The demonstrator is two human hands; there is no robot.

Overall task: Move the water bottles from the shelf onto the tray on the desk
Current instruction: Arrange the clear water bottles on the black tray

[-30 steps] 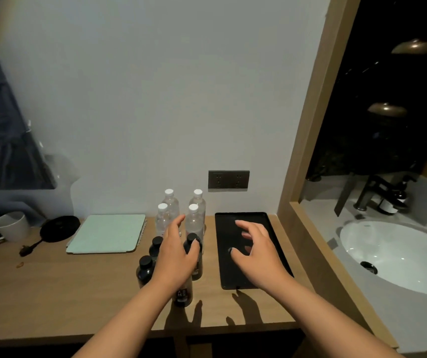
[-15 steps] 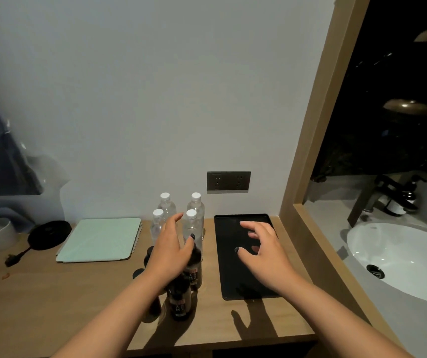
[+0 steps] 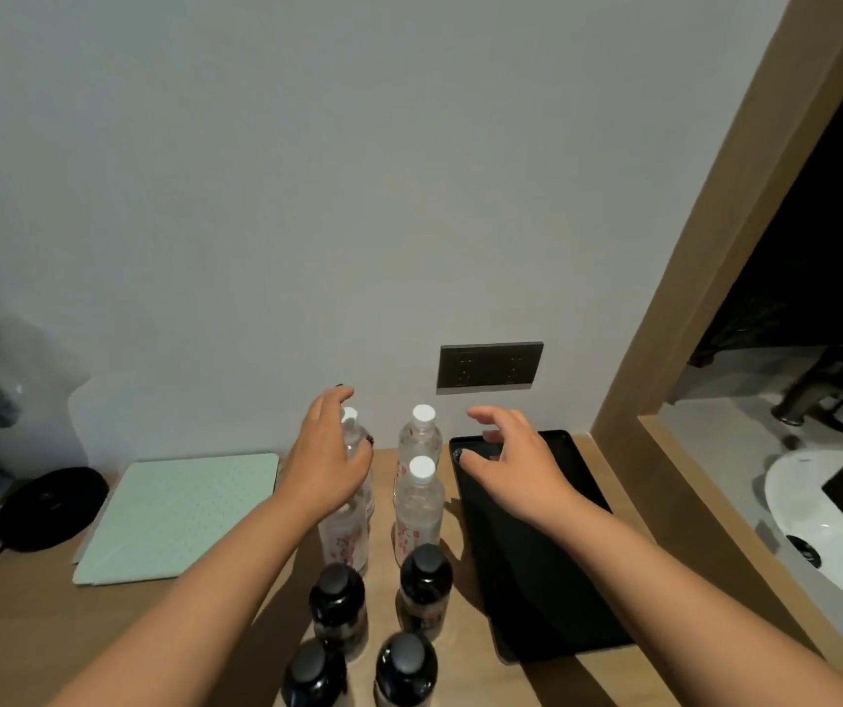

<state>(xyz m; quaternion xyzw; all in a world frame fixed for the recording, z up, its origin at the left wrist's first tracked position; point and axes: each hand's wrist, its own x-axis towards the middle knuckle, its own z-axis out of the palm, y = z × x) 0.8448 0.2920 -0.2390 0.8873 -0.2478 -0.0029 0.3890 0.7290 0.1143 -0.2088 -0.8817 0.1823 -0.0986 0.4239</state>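
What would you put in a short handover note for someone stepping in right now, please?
Left hand: fingers curved around the back-left clear water bottle; a firm grip cannot be confirmed.
Right hand: open, above the far end of the black tray, holding nothing.
Three other clear bottles stand on the wooden surface left of the tray: back-right, front-right, front-left. Four dark bottles stand nearer.
Done: no bottle on the tray.
Left: move all the water bottles over.
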